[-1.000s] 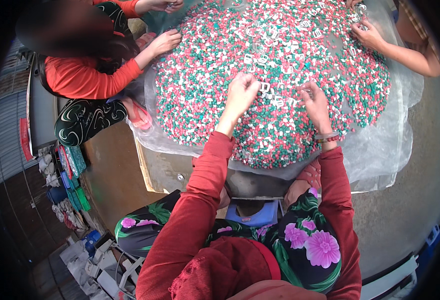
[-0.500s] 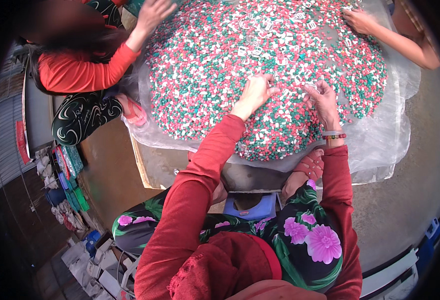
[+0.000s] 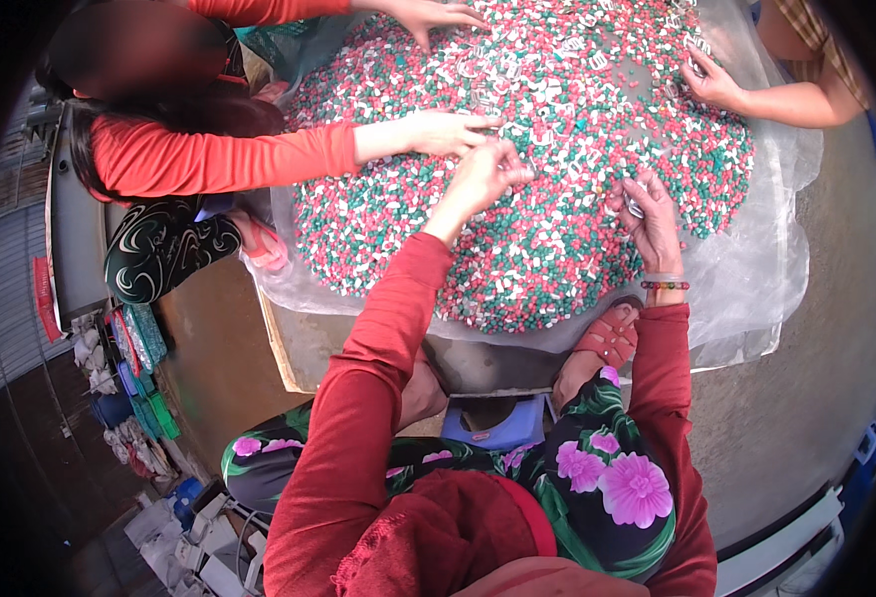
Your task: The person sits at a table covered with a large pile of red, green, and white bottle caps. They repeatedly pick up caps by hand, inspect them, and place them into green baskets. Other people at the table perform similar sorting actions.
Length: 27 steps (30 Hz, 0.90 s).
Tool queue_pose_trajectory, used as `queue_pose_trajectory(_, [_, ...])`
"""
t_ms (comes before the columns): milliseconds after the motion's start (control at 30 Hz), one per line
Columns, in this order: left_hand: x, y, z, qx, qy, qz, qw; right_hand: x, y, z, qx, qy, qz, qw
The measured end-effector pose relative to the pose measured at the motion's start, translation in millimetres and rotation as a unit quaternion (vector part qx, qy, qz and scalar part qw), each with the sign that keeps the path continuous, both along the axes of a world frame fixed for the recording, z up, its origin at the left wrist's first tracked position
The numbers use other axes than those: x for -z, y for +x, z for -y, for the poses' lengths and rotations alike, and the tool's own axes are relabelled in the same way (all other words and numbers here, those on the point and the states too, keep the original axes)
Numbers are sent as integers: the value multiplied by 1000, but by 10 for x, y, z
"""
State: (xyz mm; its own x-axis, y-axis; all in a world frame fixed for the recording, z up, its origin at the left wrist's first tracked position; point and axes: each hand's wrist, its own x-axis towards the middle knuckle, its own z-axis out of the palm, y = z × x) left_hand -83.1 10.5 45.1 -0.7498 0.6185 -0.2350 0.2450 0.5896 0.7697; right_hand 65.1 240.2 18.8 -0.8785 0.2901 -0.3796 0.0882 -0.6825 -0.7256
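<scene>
We are pinching small light plastic pieces (image 3: pixel 557 249) (hard, slippery, we judge): left hand (image 3: pixel 483 179) fingertips closing, right hand (image 3: pixel 652 214) curled holding a few.

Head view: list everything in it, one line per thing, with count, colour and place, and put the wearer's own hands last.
Small pieces: a large heap, red, green and white, spread over the sheet.
Plastic sheet: one, clear, under the heap.
Low stool: one, blue, under the wearer.
Sandal: one, reddish, at the sheet's near edge.
Co-workers' hands: three; two from orange sleeves at upper left, one at upper right.
Beaded bracelet: one, multicoloured, right wrist.
Left hand: fingers pinched over the heap, beside a co-worker's hand.
Right hand: in the heap, holding small pale pieces.
</scene>
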Motion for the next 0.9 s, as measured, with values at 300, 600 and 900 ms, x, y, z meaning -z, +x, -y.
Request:
queue_pose_trajectory(300, [24,-101,47,-101,429,471,764,452,-581,73,-160,455,118,868])
queue_pose_trajectory(600, [397,-97,-138,66,-114,-191,973,158,-465,611,-155,540,117,819])
queue_pose_trajectory(900, [349,107,-38,156,-180,-149,960,-92,-283,163,-59,64,87,992])
